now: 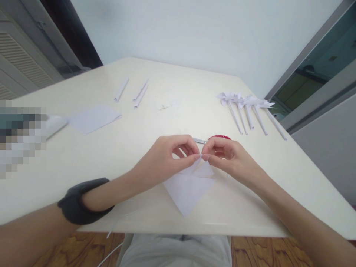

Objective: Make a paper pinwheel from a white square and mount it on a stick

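The left hand (169, 155) and right hand (229, 155) meet, thumb and fingers of each pinched on the far end of the cut paper (189, 193), which is near the front edge of the counter (294, 178). Red-handled scissors (200, 141) lie just beyond. Pinwheels (245, 101) lie at far right; rolled tubes (121, 90) and sheets (93, 118) lie left.
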`<action>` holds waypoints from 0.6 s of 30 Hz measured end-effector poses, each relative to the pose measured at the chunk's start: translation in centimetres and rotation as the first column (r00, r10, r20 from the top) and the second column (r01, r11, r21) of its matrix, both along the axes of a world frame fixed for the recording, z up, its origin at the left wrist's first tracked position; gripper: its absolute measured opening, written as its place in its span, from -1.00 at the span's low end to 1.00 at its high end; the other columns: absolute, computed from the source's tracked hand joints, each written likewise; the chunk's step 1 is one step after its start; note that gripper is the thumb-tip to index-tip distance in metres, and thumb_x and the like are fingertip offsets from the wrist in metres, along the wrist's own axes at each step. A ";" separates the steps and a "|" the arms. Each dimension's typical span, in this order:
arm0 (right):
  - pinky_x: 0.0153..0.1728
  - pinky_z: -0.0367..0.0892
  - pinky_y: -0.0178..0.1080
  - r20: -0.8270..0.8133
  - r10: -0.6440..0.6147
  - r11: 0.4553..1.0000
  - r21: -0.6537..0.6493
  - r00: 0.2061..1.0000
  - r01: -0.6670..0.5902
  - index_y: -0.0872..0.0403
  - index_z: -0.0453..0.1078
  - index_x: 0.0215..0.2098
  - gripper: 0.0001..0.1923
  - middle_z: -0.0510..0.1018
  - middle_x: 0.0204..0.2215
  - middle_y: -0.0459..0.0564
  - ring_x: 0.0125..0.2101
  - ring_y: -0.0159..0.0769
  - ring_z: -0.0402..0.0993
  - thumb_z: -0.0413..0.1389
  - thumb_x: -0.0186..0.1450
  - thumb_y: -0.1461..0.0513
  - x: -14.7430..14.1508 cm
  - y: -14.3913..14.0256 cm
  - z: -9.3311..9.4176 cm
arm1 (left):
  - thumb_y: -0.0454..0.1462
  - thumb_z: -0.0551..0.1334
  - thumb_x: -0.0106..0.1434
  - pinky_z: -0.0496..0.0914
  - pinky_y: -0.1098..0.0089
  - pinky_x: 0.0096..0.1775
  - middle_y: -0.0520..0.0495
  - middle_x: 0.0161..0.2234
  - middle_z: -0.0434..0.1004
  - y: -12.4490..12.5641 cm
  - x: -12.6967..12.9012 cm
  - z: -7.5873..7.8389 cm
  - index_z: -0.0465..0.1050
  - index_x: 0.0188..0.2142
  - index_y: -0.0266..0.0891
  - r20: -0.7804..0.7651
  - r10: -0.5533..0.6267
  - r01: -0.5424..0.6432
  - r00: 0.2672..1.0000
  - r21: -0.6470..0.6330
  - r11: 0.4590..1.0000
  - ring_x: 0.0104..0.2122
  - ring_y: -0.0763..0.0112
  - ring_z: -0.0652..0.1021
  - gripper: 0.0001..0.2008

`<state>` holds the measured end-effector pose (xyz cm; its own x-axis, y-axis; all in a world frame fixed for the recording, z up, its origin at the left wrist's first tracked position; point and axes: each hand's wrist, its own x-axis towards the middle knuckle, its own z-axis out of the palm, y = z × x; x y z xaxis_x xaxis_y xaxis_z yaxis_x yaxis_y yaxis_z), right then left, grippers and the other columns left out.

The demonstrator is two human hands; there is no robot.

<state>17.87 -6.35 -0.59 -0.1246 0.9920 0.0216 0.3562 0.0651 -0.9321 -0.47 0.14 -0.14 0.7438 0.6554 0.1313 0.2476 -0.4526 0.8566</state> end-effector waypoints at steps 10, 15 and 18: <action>-0.50 0.16 -0.36 0.044 -0.074 0.997 0.030 0.996 0.073 0.08 0.23 -0.52 -0.87 0.31 -0.55 -0.19 -0.51 -0.46 0.28 0.08 0.17 0.35 -0.8 -0.3 -0.3 | -0.24 0.17 0.23 0.42 0.44 -0.24 0.03 -0.35 0.52 -0.5 0.3 -0.2 0.44 -0.36 -0.24 0.009 0.010 -0.010 1.000 0.063 0.998 -0.33 0.46 0.50 -0.87; -0.52 0.15 -0.36 0.098 -0.117 0.992 0.063 0.988 0.111 0.07 0.21 -0.52 -0.86 0.33 -0.56 -0.20 -0.53 -0.45 0.28 0.06 0.16 0.35 -1.4 -0.6 -0.4 | -0.32 0.16 0.21 0.37 0.43 -0.26 0.01 -0.36 0.51 -0.9 0.4 0.0 0.43 -0.36 -0.24 -0.085 0.053 -0.031 0.995 0.243 0.969 -0.33 0.44 0.48 -0.92; -0.47 0.20 -0.33 0.136 -0.146 0.984 0.119 0.980 0.130 0.07 0.20 -0.52 -0.85 0.34 -0.54 -0.18 -0.50 -0.42 0.31 0.04 0.16 0.37 -1.7 -1.0 -0.5 | -0.37 0.13 0.21 0.33 0.42 -0.27 0.01 -0.38 0.49 -1.1 0.4 -0.4 0.42 -0.37 -0.24 -0.089 0.058 -0.019 0.994 0.391 0.920 -0.35 0.45 0.46 -0.90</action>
<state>16.15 -7.30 -1.14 0.0036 0.9924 0.1227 0.4986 0.1045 -0.8605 -0.09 -0.99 -0.52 0.7412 0.5951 0.3106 0.3438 -0.7339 0.5858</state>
